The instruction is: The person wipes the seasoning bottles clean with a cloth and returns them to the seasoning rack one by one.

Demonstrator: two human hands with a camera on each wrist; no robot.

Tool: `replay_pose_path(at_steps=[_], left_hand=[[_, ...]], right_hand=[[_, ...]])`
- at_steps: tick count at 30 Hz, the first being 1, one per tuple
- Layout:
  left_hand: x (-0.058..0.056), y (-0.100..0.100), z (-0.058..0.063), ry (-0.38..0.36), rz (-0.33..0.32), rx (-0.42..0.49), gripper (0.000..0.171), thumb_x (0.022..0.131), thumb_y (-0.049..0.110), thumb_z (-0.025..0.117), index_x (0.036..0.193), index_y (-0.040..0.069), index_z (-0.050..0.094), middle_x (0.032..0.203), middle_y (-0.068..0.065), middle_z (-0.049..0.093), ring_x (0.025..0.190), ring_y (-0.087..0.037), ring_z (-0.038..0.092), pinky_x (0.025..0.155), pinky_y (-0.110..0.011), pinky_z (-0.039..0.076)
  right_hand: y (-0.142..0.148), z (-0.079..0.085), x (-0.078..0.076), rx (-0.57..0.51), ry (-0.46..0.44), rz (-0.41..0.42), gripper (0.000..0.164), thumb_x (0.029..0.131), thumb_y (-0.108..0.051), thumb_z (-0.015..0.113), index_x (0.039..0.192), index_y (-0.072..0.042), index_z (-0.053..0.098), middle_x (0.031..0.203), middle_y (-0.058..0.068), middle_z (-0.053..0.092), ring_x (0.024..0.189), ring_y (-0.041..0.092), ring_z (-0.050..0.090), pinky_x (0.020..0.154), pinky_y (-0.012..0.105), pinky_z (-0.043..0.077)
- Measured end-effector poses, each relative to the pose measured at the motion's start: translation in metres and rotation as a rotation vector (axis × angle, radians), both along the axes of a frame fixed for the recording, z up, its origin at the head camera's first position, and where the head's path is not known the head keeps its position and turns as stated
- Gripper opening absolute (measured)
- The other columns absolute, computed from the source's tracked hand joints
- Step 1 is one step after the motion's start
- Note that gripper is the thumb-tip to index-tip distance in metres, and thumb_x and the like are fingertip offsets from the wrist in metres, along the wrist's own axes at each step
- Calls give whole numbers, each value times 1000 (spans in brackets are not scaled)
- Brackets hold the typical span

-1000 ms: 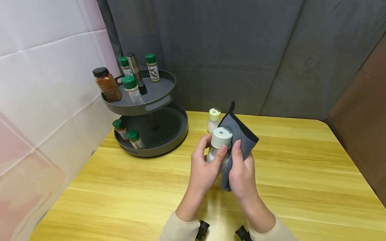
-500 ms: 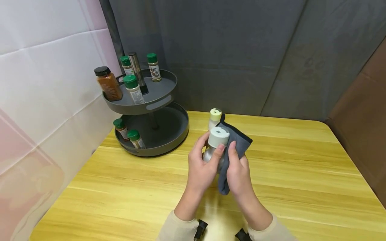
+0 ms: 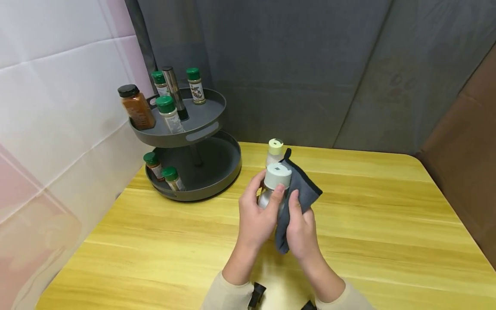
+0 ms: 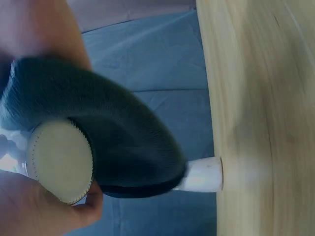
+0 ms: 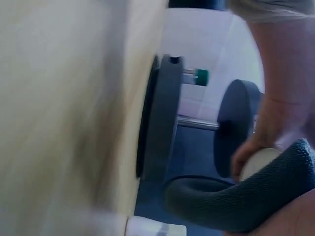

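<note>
A clear seasoning shaker with a pale green lid (image 3: 278,175) is held up over the table by my left hand (image 3: 253,217), fingers and thumb round its sides. Its round base (image 4: 61,162) faces the left wrist camera. My right hand (image 3: 301,234) grips a grey cleaning cloth (image 3: 304,189) with black edging and a hanging loop, pressing it to the shaker's right side. In the right wrist view the cloth (image 5: 236,204) hides much of the shaker. Just behind stands a second shaker with a yellow lid (image 3: 275,147), partly covered by the held one.
A dark grey two-tier turntable rack (image 3: 193,196) stands at the back left. Its upper tier bears several green-capped spice jars (image 3: 170,115), an orange-brown jar (image 3: 136,107) and a metal grinder (image 3: 174,92). Two green-capped jars (image 3: 174,179) are on the lower tier. Grey fabric (image 3: 290,73) hangs behind the table.
Both hands, with the shaker and cloth, have shifted slightly left and towards me. The cloth's loop end has dropped lower beside the shaker. The rack and the yellow-lidded shaker stay put.
</note>
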State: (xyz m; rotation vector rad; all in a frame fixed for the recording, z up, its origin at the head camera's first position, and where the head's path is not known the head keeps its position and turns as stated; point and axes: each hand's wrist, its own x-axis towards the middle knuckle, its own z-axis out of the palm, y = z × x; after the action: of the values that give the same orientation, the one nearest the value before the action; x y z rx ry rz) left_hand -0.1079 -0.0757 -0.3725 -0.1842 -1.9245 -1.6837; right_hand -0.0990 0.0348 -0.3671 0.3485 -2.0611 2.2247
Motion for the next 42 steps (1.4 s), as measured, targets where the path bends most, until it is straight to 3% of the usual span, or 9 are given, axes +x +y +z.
replay_pose_path(at_steps=[4,9,13,21,27,30,35,38,42], left_hand=[[-1,3,1,-41,-47,-11,41,100,20,74,138,7,66,121,-11,72,112,-21,62,93,-36,57],[2,5,2,-74,-114,-15,39,99,20,76,136,11,67,117,-9,71,110,-20,60,87,-32,57],[3,6,2,-79,-117,28,40,99,18,75,137,10,66,122,-9,70,111,-19,61,86,-29,58],[2,7,4,43,-70,312,45,106,17,66,145,-2,54,135,-18,63,125,-21,59,109,-27,51],[3,14,3,93,-112,553,50,112,25,54,153,3,35,142,-10,55,131,-21,56,112,-29,45],[3,17,2,109,-152,527,54,110,20,57,154,6,29,143,-15,56,133,-21,57,113,-27,44],[7,17,6,45,-187,395,61,103,10,67,152,9,32,139,-19,61,131,-22,61,113,-27,47],[8,18,10,19,-220,405,60,100,7,70,149,10,36,135,-15,62,130,-23,61,112,-27,47],[8,21,14,58,-291,452,62,99,4,71,148,8,35,135,-21,61,131,-26,61,115,-29,46]], right_hand=[[6,12,-1,-33,-58,-18,61,115,-51,29,137,-3,59,105,0,68,98,12,64,89,22,50],[5,26,0,-87,107,-69,53,116,-41,34,142,0,55,121,6,66,112,16,62,98,22,50],[2,17,3,-73,178,-71,48,117,-30,33,144,5,52,121,5,64,111,14,62,97,20,50],[-1,1,10,-66,36,-59,55,117,-40,31,134,4,58,109,2,66,101,11,63,89,22,51],[-5,6,14,-383,-86,17,61,116,-50,25,150,-4,47,139,2,61,131,13,59,111,25,49],[-4,8,17,-527,-126,82,64,115,-53,20,160,-10,35,156,5,50,145,16,51,119,28,46],[7,11,13,-631,-178,131,64,114,-56,18,168,-21,22,171,3,33,158,15,36,127,29,35],[11,8,7,-640,-188,129,61,115,-52,20,167,-20,23,171,2,34,158,15,36,127,29,36],[12,2,2,-634,-222,191,59,116,-48,22,166,-18,27,169,2,36,156,14,39,125,27,39]])
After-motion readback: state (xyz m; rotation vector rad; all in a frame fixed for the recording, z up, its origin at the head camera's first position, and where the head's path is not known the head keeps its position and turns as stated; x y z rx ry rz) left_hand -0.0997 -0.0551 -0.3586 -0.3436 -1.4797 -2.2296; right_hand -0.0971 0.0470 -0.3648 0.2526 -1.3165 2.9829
